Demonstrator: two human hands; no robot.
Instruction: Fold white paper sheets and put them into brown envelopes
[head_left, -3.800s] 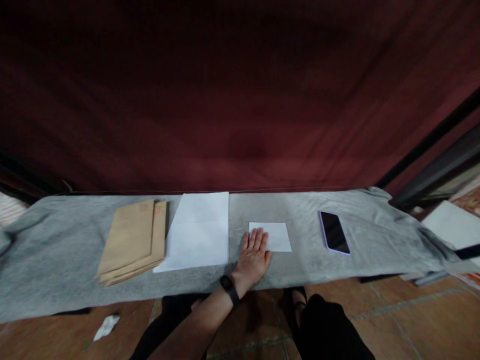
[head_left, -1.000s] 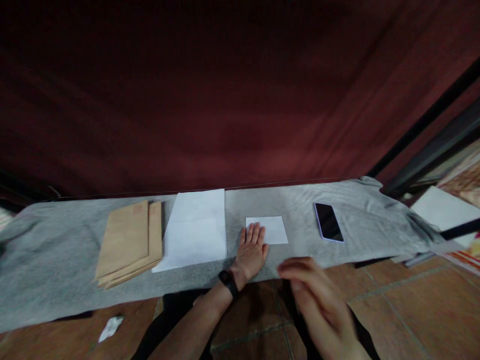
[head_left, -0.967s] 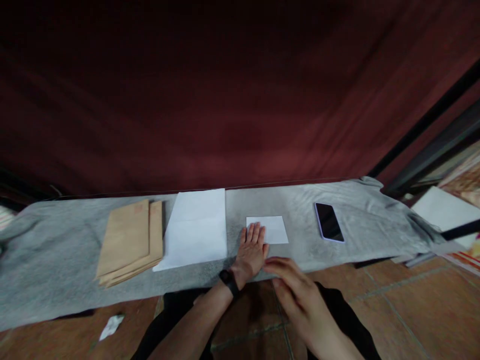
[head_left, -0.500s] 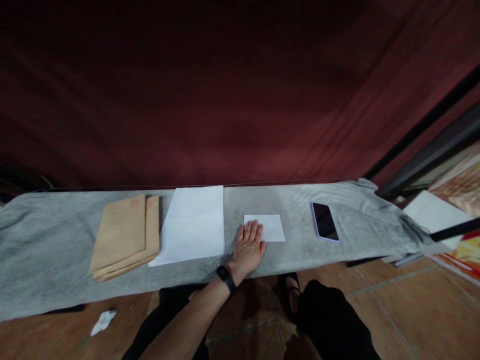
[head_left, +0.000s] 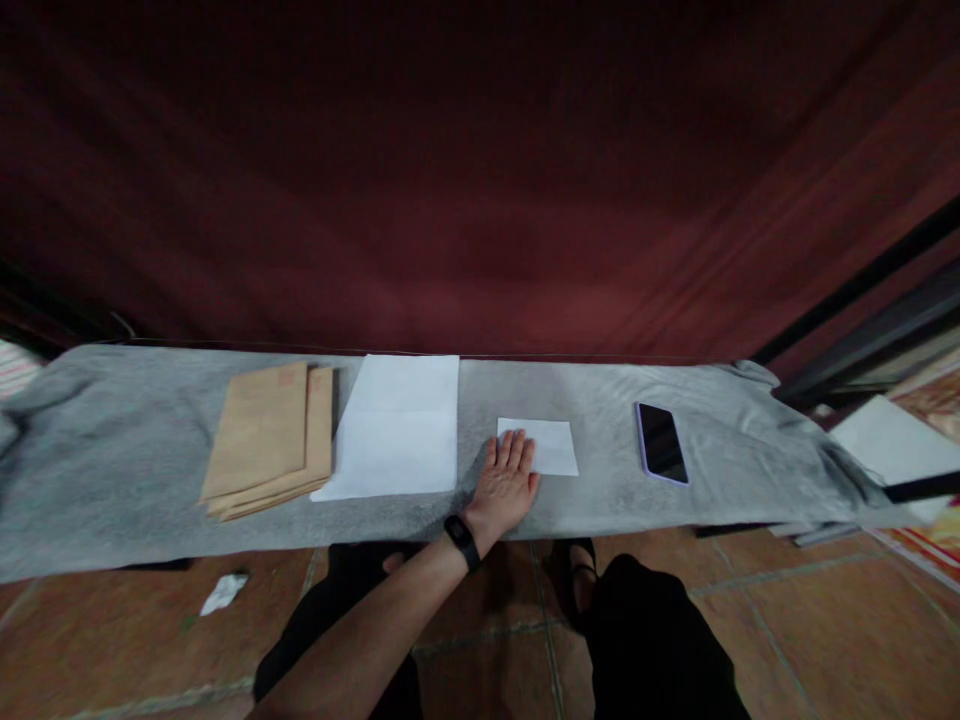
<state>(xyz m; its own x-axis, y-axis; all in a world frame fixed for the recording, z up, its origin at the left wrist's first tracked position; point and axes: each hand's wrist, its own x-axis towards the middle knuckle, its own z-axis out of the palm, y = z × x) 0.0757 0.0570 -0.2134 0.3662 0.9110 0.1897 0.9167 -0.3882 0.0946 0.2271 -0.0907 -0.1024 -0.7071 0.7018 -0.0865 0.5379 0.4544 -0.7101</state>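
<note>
My left hand [head_left: 505, 490], with a black band [head_left: 461, 541] on the wrist, lies palm down on a small white paper [head_left: 555, 447]. Its fingers are stretched out and cover the paper's left part. The paper looks folded, though its layers do not show clearly. To the left of the hand is a larger white sheet [head_left: 397, 430] with a faint crease across it. A stack of brown envelopes [head_left: 259, 430] sits farther left, beside the sheet. My right hand is out of view.
Grey cloth [head_left: 142, 450] covers the long bench. A phone with a purple edge [head_left: 662, 443] lies on its right part. Behind hangs a dark red curtain [head_left: 480, 250]. On the tiled floor [head_left: 817, 620], a crumpled white tissue [head_left: 223, 594] lies at the left.
The camera view has shifted slightly, so everything appears a little farther right and most things higher. My left hand stays flat on the small paper, and nothing else has visibly moved.
</note>
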